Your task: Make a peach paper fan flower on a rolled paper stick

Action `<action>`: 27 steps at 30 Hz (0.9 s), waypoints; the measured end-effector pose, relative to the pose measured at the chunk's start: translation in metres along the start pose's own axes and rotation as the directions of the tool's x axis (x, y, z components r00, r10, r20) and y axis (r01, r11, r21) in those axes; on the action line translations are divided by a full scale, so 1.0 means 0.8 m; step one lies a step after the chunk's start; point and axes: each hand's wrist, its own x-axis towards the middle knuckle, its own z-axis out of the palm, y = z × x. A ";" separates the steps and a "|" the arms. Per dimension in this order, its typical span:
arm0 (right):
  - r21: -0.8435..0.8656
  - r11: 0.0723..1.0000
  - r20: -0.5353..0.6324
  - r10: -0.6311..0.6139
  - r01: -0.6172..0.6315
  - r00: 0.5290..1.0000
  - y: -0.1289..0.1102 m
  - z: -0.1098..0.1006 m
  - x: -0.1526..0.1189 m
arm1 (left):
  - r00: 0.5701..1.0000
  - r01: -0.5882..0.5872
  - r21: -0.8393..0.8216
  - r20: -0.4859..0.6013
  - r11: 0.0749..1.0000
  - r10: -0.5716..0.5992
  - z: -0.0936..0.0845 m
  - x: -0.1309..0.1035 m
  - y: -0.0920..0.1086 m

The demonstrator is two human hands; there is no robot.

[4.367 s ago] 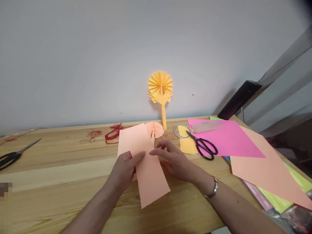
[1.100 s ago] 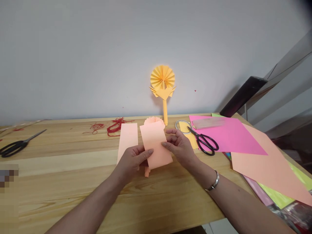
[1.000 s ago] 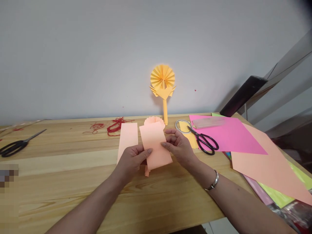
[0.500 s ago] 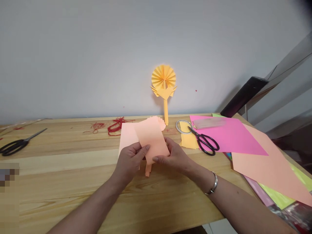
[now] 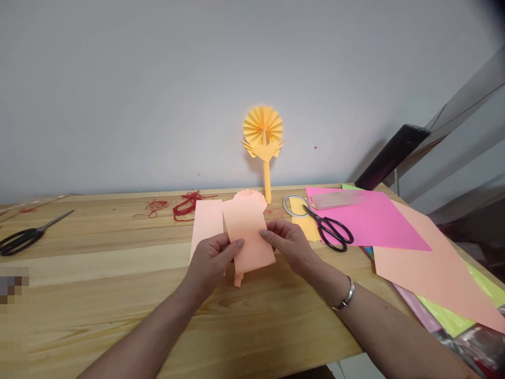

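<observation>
"My right hand has moved up the edge of the peach card since half a second ago."

"Your grip?"

"I'm pinching it from both sides, my left hand on the other edge. It's smooth, four-sided, in front of one ruffled peach flower. One peach strip lies just left on the grained wood table."

"And the rest, counted?"

"Two scissors, black-handled; two tangles of red thread; one thin ring; one pleated yellow flower, upright against the wall."
</observation>
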 end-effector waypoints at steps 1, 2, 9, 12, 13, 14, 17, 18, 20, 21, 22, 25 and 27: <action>-0.006 1.000 -0.036 -0.001 0.001 0.999 -0.001 0.000 0.000 | 1.000 0.003 -0.006 0.021 1.000 -0.003 0.001 -0.001 0.001; -0.009 1.000 -0.061 -0.001 0.001 0.998 -0.002 0.000 0.001 | 0.999 0.007 -0.012 0.040 1.000 -0.006 0.002 -0.001 0.002; -0.043 0.999 -0.090 0.010 -0.013 0.996 0.000 0.001 0.000 | 0.999 -0.005 -0.130 0.047 0.991 0.011 -0.001 0.001 -0.001; -0.050 0.998 -0.091 0.021 -0.026 0.996 0.000 0.001 0.000 | 0.998 -0.010 -0.214 0.053 0.977 0.022 -0.002 0.002 -0.004; -0.050 0.998 -0.091 0.023 -0.028 0.996 0.000 0.001 0.000 | 0.998 -0.013 -0.236 0.057 0.972 0.027 -0.002 0.002 -0.005; -0.048 0.998 -0.091 0.025 -0.029 0.996 0.000 0.001 0.000 | 0.998 -0.015 -0.254 0.061 0.967 0.032 -0.002 0.001 -0.005; -0.034 0.999 -0.084 0.030 -0.033 0.996 0.001 0.000 0.000 | 0.998 -0.011 -0.250 0.056 0.968 0.025 -0.002 0.001 -0.005; -0.026 0.999 -0.079 0.034 -0.036 0.996 0.002 0.000 0.001 | 0.999 -0.015 -0.223 0.032 0.975 0.023 -0.003 0.001 -0.004; -0.012 0.999 -0.071 0.045 -0.046 0.996 0.004 -0.001 0.002 | 0.999 -0.036 -0.142 -0.044 0.989 0.030 -0.003 0.001 -0.003; -0.003 0.999 -0.072 0.052 -0.052 0.996 0.004 -0.001 0.002 | 0.996 -0.048 -0.098 -0.085 0.994 0.040 -0.003 0.001 -0.003; 0.006 0.998 -0.074 0.058 -0.058 0.996 0.005 -0.002 0.003 | 0.992 -0.058 -0.059 -0.118 0.997 0.050 -0.003 0.001 -0.002; 0.057 0.995 -0.047 0.080 -0.077 0.996 0.008 -0.004 0.005 | 0.987 -0.054 0.014 -0.152 0.998 0.055 -0.003 -0.001 0.001; 0.119 0.987 0.021 0.109 -0.111 0.994 0.009 -0.007 0.006 | 0.985 -0.053 0.044 -0.162 0.998 0.059 -0.002 -0.002 0.003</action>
